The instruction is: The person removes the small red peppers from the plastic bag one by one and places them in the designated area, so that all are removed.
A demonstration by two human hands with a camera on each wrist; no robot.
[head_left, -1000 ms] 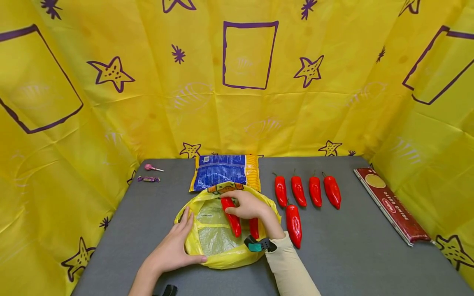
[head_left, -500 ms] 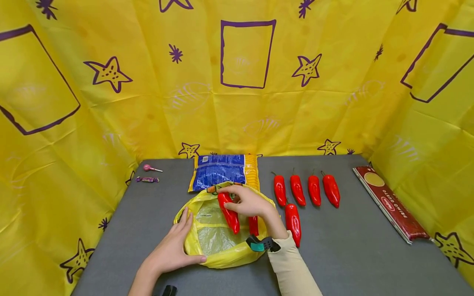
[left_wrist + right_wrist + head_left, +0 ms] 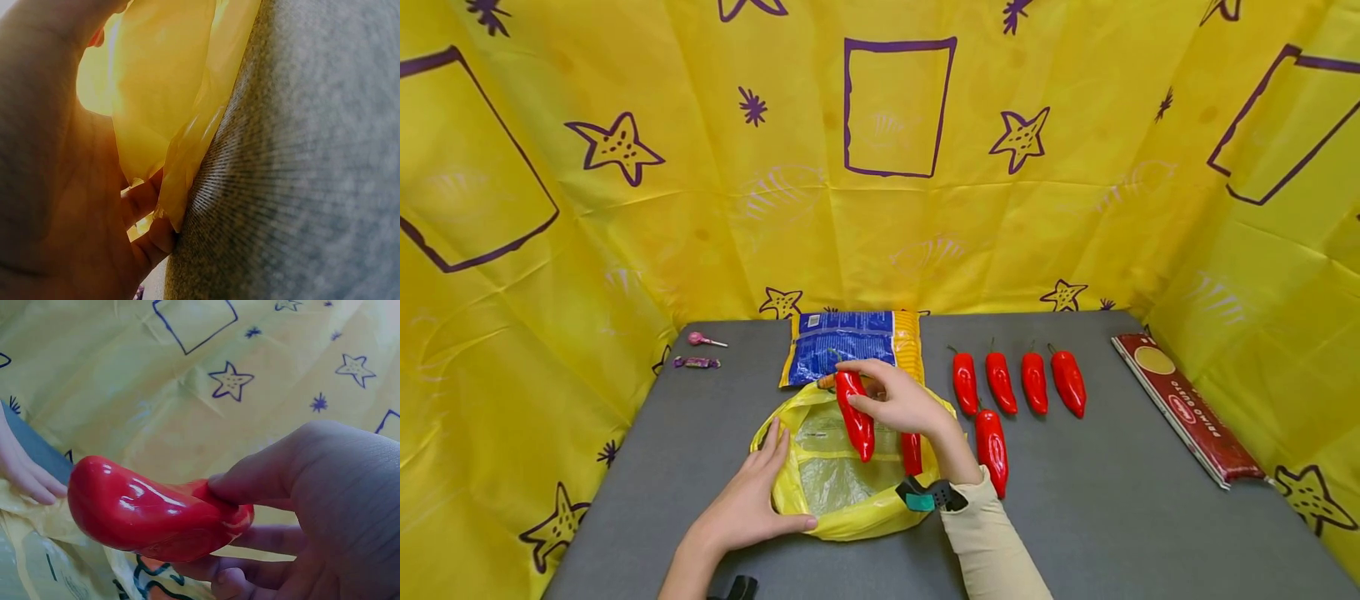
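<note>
A red pepper (image 3: pixel 856 417) hangs tip down over the mouth of a yellow plastic bag (image 3: pixel 868 521). My right hand (image 3: pixel 910 406) pinches it near the stem end; the right wrist view shows the thumb on top of the pepper (image 3: pixel 150 515) and fingers beneath. Another red pepper (image 3: pixel 912 454) shows inside the bag, partly hidden by the right wrist. My left hand (image 3: pixel 752 500) rests against the bag's left side, thumb and fingers spread along it. Close up, yellow plastic (image 3: pixel 162 81) lies between that thumb and the lightly bent fingers (image 3: pixel 140 203).
Right of the bag, several red peppers (image 3: pixel 1034 385) lie in a row, with one pepper (image 3: pixel 992 450) nearer. Behind it is a blue and yellow packet (image 3: pixel 846 337). A lollipop (image 3: pixel 698 338) and wrapped candy (image 3: pixel 697 362) lie far left, a long red packet (image 3: pixel 1187 408) far right.
My right hand has raised the pepper up and slightly left, away from the bag's inside. My left hand has stayed at the bag's side.
</note>
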